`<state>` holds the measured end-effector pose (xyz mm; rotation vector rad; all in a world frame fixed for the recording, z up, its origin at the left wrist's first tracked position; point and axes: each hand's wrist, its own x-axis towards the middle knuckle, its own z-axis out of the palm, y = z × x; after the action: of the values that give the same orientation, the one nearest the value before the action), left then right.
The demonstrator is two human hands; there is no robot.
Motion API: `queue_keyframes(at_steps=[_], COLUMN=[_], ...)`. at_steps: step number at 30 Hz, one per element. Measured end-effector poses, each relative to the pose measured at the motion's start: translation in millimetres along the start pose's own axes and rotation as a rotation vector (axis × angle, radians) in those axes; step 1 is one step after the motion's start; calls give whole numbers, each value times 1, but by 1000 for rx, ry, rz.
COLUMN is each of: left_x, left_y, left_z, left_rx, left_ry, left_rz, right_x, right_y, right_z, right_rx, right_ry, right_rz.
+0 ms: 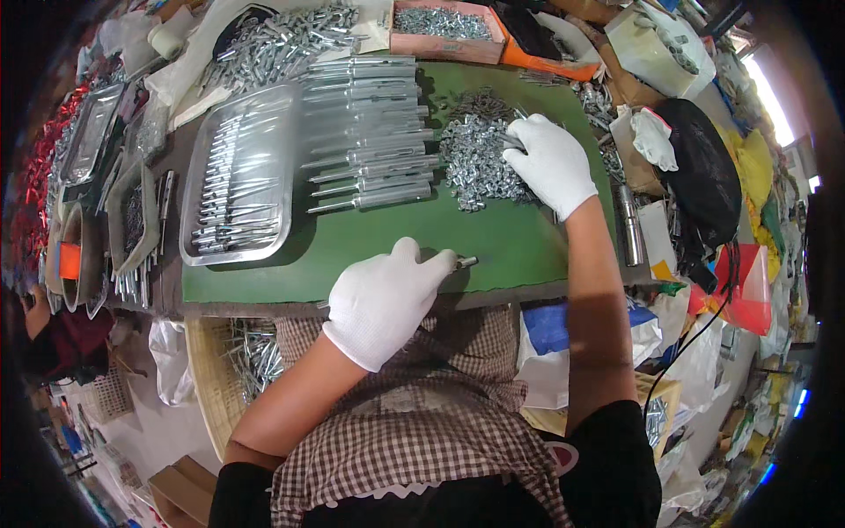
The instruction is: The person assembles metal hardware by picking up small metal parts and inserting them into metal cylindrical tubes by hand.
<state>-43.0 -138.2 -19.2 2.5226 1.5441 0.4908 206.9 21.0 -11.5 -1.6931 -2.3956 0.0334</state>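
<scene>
My left hand (pixel 385 301), in a white glove, hovers over the near edge of the green mat (pixel 343 260). Its thumb and finger are closed on a slim metal pen-like rod (pixel 466 262), whose tip pokes out to the right. My right hand (pixel 554 163), also gloved, reaches over the right side of a pile of small shiny metal clips (pixel 480 163). Its fingers are bent together at the pile, and whatever they pinch is too small to make out. Left of the pile lies a column of silvery metal pen barrels (pixel 374 163) with pointed tips facing left.
A clear plastic tray (pixel 283 224) with rows of thin metal rods stands on the mat's left. Behind are a heap of metal parts (pixel 286 44) and a pink box (pixel 449 48) of small pieces. A metal cylinder (pixel 630 229) lies at the right edge.
</scene>
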Motion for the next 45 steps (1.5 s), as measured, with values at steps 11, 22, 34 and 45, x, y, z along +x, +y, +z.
queue_keyframes(at_steps=[11, 22, 34, 45], left_x=[-2, -2, 0, 0], left_y=[1, 2, 3, 4], left_z=[-2, -2, -2, -4], left_rx=[-38, -35, -33, -39], left_ry=[10, -25, -4, -31], left_rz=[-24, -40, -7, -33], right_x=[-110, -84, -84, -122], right_y=[-79, -57, -54, -83], right_z=[-5, 17, 22, 4], right_rx=[642, 494, 406, 684], right_ry=[-137, 246, 167, 51], right_rz=[-60, 69, 71, -26])
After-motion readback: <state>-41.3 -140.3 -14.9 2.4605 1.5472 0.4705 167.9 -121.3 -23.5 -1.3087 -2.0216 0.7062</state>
